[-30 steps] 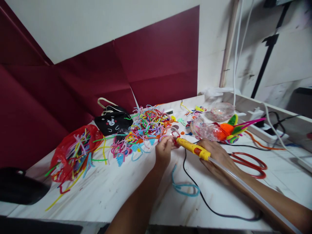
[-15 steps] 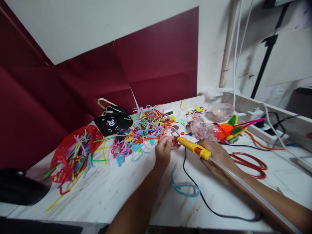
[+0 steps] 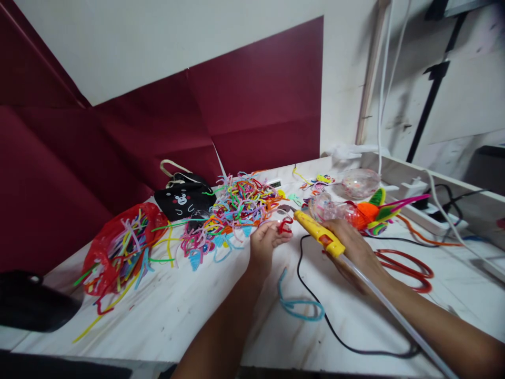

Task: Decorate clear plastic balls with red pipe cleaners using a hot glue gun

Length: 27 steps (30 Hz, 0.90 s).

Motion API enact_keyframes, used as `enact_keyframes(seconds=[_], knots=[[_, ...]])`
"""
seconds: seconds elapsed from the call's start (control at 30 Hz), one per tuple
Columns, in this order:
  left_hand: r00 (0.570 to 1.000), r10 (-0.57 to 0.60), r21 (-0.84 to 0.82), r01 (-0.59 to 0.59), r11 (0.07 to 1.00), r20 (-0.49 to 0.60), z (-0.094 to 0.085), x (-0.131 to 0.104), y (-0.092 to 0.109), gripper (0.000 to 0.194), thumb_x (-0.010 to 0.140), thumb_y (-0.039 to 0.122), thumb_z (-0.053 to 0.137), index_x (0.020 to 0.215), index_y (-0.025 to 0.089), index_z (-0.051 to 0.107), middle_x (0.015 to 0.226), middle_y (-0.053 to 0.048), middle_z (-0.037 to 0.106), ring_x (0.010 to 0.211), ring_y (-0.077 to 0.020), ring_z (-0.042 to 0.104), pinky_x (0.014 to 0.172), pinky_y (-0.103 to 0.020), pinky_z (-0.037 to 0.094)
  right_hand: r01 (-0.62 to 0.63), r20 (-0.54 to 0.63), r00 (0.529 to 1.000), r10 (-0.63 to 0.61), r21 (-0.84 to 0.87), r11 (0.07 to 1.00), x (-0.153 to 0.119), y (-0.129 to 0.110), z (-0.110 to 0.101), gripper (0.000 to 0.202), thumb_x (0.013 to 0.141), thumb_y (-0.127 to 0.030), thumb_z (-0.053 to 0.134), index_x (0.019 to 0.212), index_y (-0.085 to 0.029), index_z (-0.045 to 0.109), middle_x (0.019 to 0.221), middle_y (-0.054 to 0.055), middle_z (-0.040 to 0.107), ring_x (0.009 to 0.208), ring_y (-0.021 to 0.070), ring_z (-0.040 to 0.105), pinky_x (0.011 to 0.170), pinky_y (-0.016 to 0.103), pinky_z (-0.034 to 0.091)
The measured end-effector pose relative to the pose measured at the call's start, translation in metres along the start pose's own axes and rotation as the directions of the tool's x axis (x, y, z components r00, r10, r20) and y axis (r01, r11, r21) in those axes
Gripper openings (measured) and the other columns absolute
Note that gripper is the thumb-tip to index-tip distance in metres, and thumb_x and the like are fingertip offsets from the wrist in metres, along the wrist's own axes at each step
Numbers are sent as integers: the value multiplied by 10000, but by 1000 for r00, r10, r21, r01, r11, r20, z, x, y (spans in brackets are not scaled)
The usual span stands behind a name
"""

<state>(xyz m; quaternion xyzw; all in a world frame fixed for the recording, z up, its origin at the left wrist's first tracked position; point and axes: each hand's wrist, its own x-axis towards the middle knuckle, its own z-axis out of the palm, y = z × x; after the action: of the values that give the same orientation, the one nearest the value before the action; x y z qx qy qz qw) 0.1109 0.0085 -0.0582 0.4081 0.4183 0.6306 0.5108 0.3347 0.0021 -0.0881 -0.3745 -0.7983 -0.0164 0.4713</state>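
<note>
Between the fingers of my left hand (image 3: 268, 238) is a small bent red pipe cleaner piece (image 3: 285, 225). My right hand (image 3: 352, 250) is wrapped round a yellow glue gun (image 3: 319, 232), with a clear glue stick (image 3: 389, 302) running out of its back. The gun's tip points left, just above and right of the red piece and apart from it. Past my right hand lies a clear plastic figure (image 3: 335, 208) with an orange part and green and pink pipe cleaners.
A pile of pipe cleaners (image 3: 240, 202) lies beyond my left hand. Further left are a black pouch (image 3: 183, 199) and a red bag (image 3: 104, 242). A blue pipe cleaner (image 3: 302, 309) and black cable (image 3: 343, 339) lie in front. A power strip (image 3: 445, 218) stands right.
The glue gun has moved slightly right, away from the red piece in my left hand. My left fingers have spread a little, and the red piece shows more clearly.
</note>
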Motion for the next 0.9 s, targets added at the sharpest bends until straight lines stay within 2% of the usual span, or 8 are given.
enact_keyframes(seconds=[0.1, 0.23, 0.37, 0.57, 0.7, 0.9], knots=[[999, -34, -51, 33, 998, -28, -1, 2, 4, 436, 685, 451, 885, 905, 131, 686, 796, -94, 794, 694, -219, 782, 714, -331, 627, 8, 26, 1000, -8, 14, 1000, -1, -1, -3, 361, 1088, -391, 471, 1417, -245, 503, 1255, 157, 645, 1098, 323, 669, 844, 441, 552], [997, -55, -77, 51, 996, -49, -2, 3, 6, 401, 711, 416, 886, 905, 135, 675, 757, -80, 783, 681, -209, 774, 709, -324, 621, 20, 65, 998, -26, 90, 996, -2, -5, -8, 378, 1091, -352, 454, 1456, -268, 496, 1293, 162, 626, 1120, 323, 666, 890, 461, 571], [998, -22, -47, 20, 999, -52, -1, 2, 5, 426, 692, 445, 889, 904, 128, 699, 746, -70, 773, 669, -205, 765, 695, -326, 623, -10, 171, 985, -22, 181, 983, -3, -3, -5, 307, 1094, -376, 455, 1363, -296, 579, 1231, 134, 676, 1120, 322, 679, 912, 465, 578], [995, 74, 45, -71, 996, -74, 4, -1, 2, 425, 674, 489, 869, 875, 138, 741, 740, -48, 766, 656, -194, 745, 658, -325, 633, -98, 319, 947, 28, 205, 974, 0, -11, -8, 278, 1115, -399, 420, 1250, -284, 635, 1153, 111, 700, 1039, 287, 682, 891, 439, 555], [991, 126, 106, -120, 987, -52, 4, -3, 1, 372, 720, 482, 839, 867, 150, 757, 734, -38, 758, 633, -181, 724, 624, -306, 622, -109, 354, 935, 26, 217, 970, 2, -20, -14, 308, 1135, -384, 349, 1200, -281, 633, 1171, 106, 696, 1067, 280, 678, 905, 442, 536], [986, 159, 163, -149, 975, -50, 2, -3, 0, 287, 760, 428, 813, 880, 170, 776, 747, -37, 757, 629, -173, 703, 597, -282, 600, -111, 361, 932, 41, 174, 978, 2, -24, -14, 253, 1115, -307, 402, 1187, -281, 643, 1163, 89, 714, 1060, 272, 688, 905, 434, 538]])
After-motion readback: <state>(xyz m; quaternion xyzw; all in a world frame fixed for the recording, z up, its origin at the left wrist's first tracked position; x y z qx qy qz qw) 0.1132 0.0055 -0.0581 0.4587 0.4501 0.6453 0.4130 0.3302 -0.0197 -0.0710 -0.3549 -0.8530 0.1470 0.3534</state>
